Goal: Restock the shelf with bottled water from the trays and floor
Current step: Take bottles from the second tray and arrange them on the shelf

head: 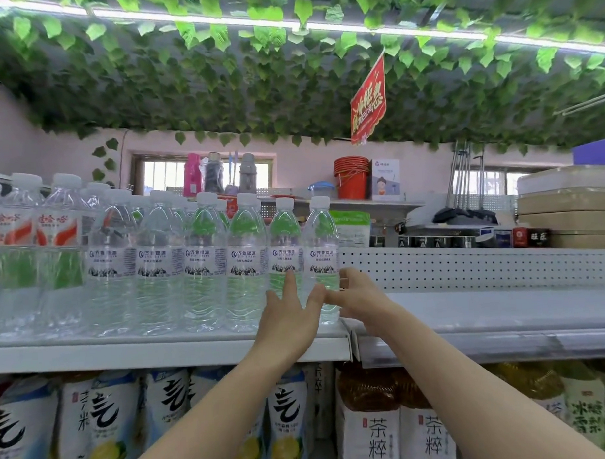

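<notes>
I have both hands up at the top shelf [168, 352], at the right end of the front row of water bottles. My left hand [287, 317] is spread flat, fingers apart, pressing against the lower body of the second-last bottle [284, 250]. My right hand [356, 301] is loosely open and cups the right side of the end bottle [322, 252], with the fingers lying along it and not closed round it. Neither hand grips anything.

The end bottle stands right by the shelf's right edge, where the board meets the next, bare shelf section [485, 312]. I judge that to be the weak spot: if I push too hard from the left, it may slide onto the seam and tip. These bottles are tall, light-walled and close-packed, so a shove low down could rock one against its neighbours and topple several. Pulling my hands away carelessly could also drag the end bottle forward off the lip, onto the tea bottles [376, 429] below.

I cannot see any tray or the floor stock from here.
</notes>
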A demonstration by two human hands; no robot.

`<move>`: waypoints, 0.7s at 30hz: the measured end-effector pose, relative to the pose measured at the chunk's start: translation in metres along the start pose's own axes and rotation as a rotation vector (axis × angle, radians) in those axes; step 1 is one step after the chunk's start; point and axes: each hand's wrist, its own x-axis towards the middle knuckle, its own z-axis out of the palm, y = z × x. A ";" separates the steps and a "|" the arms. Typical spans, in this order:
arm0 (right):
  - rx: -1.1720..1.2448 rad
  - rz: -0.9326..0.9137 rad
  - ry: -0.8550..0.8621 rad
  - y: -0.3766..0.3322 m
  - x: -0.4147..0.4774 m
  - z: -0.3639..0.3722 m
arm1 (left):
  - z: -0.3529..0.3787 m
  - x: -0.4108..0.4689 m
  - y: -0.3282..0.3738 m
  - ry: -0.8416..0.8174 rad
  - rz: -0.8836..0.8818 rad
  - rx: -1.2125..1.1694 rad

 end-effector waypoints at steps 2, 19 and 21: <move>-0.013 -0.016 0.011 0.003 0.000 0.000 | -0.003 0.002 0.008 0.184 0.173 0.028; -0.004 0.002 -0.004 0.014 0.017 -0.002 | -0.060 0.132 0.076 0.037 0.459 0.742; -0.002 0.009 -0.004 0.016 0.022 -0.001 | -0.059 0.134 0.076 0.047 0.468 0.756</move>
